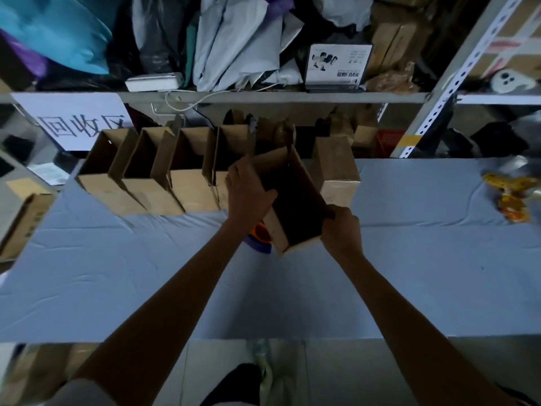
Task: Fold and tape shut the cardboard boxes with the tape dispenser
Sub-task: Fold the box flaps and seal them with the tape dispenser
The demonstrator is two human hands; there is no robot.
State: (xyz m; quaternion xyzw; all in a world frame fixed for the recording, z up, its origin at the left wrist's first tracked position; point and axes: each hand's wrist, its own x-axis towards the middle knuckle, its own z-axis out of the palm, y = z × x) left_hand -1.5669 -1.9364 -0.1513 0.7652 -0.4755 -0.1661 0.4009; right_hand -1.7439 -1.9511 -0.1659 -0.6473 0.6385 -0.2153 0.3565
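Cardboard box, open-topped and tilted, held above the middle of the cloth-covered tabletop. The left hand wraps over its left wall and the right hand clasps its near right corner, presumably to steady it for flap folding. Beneath it, partly hidden, lies an orange-and-blue object, probably the tape dispenser. Four open boxes line the far edge, seemingly queued; one closed box stands to their right. The white sign behind reads "回收区".
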